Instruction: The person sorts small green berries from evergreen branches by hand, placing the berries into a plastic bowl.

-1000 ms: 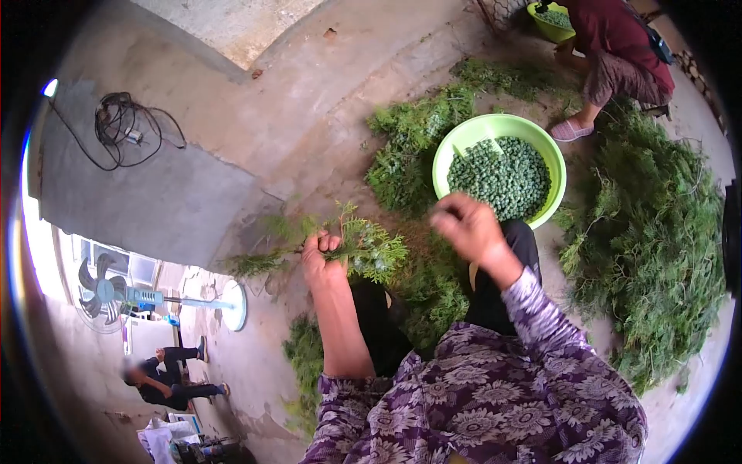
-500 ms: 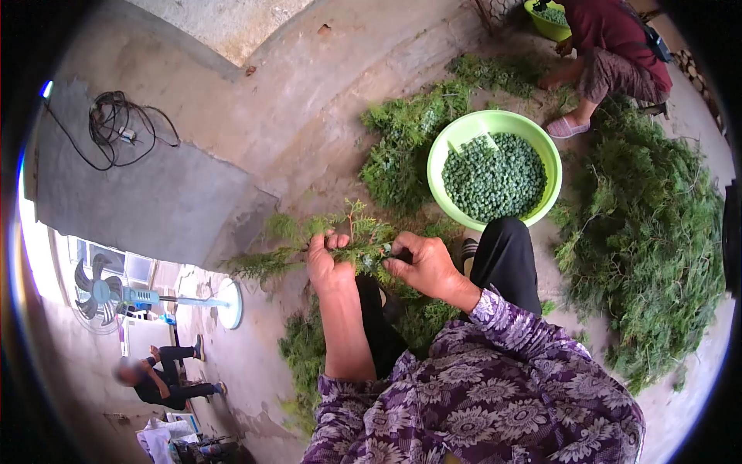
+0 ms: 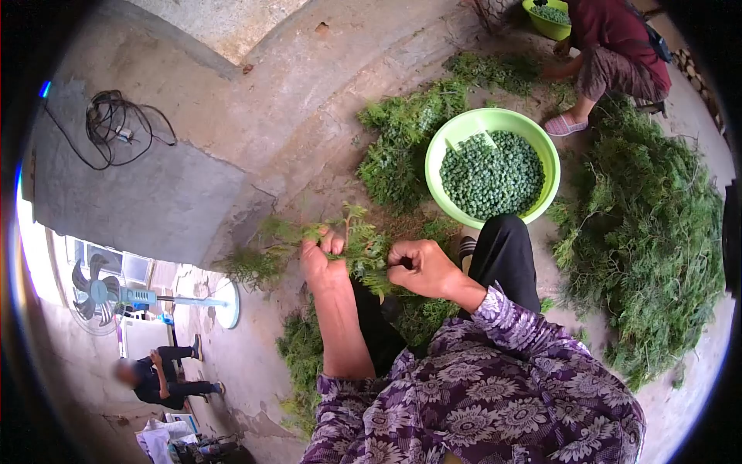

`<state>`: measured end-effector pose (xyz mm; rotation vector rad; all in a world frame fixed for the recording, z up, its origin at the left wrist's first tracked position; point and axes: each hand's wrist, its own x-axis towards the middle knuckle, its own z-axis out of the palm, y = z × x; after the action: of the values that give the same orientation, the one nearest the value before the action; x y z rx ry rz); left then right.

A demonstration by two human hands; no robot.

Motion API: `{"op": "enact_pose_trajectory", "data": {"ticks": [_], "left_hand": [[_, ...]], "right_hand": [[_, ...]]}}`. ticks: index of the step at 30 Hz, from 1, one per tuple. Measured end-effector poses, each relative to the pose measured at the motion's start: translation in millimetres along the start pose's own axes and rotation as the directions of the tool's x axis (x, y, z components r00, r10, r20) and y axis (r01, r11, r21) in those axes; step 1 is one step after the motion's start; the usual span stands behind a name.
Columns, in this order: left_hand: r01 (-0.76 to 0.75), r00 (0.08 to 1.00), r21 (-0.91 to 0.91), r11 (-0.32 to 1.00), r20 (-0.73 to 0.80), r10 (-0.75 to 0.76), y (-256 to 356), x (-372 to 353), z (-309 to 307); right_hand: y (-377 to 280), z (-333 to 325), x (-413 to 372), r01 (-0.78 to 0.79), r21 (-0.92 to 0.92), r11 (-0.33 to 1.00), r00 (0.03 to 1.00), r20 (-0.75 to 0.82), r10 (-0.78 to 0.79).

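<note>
My left hand (image 3: 325, 259) is closed round a leafy evergreen branch (image 3: 362, 246), its feathery sprays spreading out on both sides of the fist. Close by on the right, my right hand (image 3: 427, 269) has its thumb and fingers pressed together at the edge of the foliage. Whatever lies inside that pinch is hidden. Beyond my knee stands a light green basin (image 3: 433, 174), holding many small round green cones (image 3: 495, 178).
Cut branches (image 3: 641, 247) form a large heap at right, with more greenery (image 3: 394, 158) left of the basin. A co-worker (image 3: 610, 54) sits at upper right beside another green basin (image 3: 550, 29). A standing fan (image 3: 98, 290), coiled cable (image 3: 116, 120) and seated person (image 3: 162, 375) are at left.
My left hand and the branch have shifted slightly left. The right hand's fingers have curled in more, and the gap between them and the foliage has widened a little.
</note>
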<state>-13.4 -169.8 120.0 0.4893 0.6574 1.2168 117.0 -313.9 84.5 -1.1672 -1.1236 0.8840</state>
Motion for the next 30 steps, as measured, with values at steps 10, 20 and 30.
{"op": "enact_pose_trajectory", "data": {"ticks": [10, 20, 30], "left_hand": [[0.220, 0.839, -0.053, 0.974, 0.519, -0.161, 28, 3, -8], [0.400, 0.191, 0.099, 0.911, 0.963, -0.188, 11, -43, 40], [0.264, 0.423, 0.231, 0.936, 0.845, -0.328, 7, -53, 34]], "right_hand": [[3, -88, 29, -0.001, -0.740, 0.672, 0.684, -0.491, -0.539], [30, -56, 18, -0.081, 0.563, 0.823, 0.993, -0.027, 0.116], [-44, -29, -2, 0.280, -0.135, 0.951, 0.940, -0.162, -0.300]]}}
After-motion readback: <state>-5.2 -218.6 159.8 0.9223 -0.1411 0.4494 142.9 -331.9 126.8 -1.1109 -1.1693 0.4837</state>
